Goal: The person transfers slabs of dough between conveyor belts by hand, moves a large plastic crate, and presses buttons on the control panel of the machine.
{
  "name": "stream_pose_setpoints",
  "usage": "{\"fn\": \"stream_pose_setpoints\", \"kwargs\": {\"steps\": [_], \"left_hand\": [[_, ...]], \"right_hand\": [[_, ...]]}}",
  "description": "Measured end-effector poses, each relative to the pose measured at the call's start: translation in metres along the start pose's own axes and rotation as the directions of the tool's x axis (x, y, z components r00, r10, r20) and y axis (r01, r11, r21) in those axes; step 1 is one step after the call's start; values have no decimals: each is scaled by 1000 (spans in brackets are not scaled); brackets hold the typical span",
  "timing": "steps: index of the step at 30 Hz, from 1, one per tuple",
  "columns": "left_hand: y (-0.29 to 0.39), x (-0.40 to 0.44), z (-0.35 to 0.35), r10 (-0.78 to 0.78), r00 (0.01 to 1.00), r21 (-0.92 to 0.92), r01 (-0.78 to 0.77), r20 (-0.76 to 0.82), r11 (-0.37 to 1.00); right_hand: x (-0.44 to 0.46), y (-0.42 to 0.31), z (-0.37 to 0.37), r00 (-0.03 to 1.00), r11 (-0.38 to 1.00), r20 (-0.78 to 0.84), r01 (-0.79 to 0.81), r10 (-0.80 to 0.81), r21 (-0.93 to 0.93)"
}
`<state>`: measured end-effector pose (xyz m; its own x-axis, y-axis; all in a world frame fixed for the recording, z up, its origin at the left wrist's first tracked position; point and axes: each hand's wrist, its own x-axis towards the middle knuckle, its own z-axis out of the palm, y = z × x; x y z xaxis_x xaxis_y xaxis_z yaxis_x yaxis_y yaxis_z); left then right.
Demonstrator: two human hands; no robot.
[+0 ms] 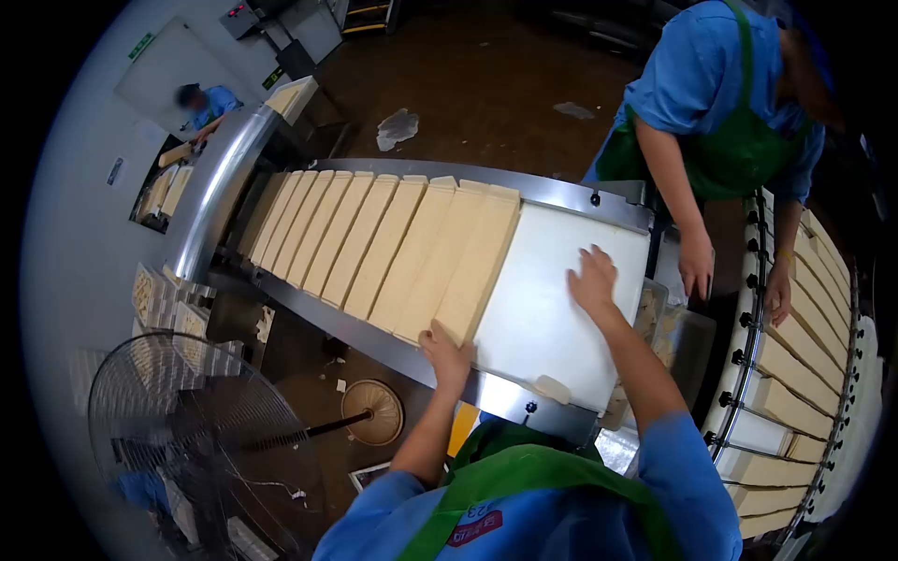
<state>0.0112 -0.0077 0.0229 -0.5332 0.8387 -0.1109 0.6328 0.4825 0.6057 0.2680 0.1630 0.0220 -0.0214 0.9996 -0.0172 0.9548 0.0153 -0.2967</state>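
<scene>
Long pale dough-like slabs (398, 248) lie side by side across a conveyor with a white belt (552, 290). My left hand (447, 357) is at the near end of the rightmost slab (479, 257), its fingers apart and touching the slab's near edge. Over the bare white belt, right of the slabs, my right hand (594, 279) is spread with nothing in it. A small pale scrap (552, 388) rests on the conveyor's near edge, between my two forearms.
At the right, a co-worker (720, 103) in a green apron reaches toward a second, curved conveyor (786, 374) of slabs. Bins of scraps (681, 351) stand between the conveyors. A large fan (201, 439) is at lower left, and another person (213, 101) at upper left.
</scene>
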Motion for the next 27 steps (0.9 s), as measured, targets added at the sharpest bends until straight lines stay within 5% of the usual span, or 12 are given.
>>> {"fn": "stream_pose_setpoints", "kwargs": {"steps": [3, 8, 10, 14, 16, 20, 22, 25, 27], "left_hand": [[7, 8, -11, 48, 996, -154, -36, 77, 987], [10, 16, -27, 159, 981, -42, -155, 112, 987], [11, 19, -29, 148, 976, -22, -146, 161, 989], [13, 21, -36, 127, 962, 18, -135, 241, 991], [18, 22, -37, 83, 955, 50, -101, 285, 994], [19, 18, -31, 263, 900, -56, -260, 348, 964], [31, 7, -28, 369, 801, -200, -310, 472, 929], [53, -19, -3, 453, 644, -308, -333, 617, 891], [78, -40, 4, 362, 656, -79, -420, 663, 904]], "right_hand": [[40, -71, 15, 999, 1000, 19, 30, -30, 1], [93, -151, 20, 998, 996, -18, 62, -63, -70], [106, -170, 16, 988, 1000, 151, 17, -14, -16], [100, -179, 6, 985, 999, 171, -35, 36, -11], [92, -173, -10, 972, 988, 185, -154, 149, 14], [75, -83, 12, 936, 936, 101, -346, 338, 66], [38, -62, -71, 784, 784, 232, -610, 576, 113], [1, 7, -74, 702, 688, 33, -705, 711, 175], [-27, 34, -81, 728, 703, 24, -669, 685, 240]]}}
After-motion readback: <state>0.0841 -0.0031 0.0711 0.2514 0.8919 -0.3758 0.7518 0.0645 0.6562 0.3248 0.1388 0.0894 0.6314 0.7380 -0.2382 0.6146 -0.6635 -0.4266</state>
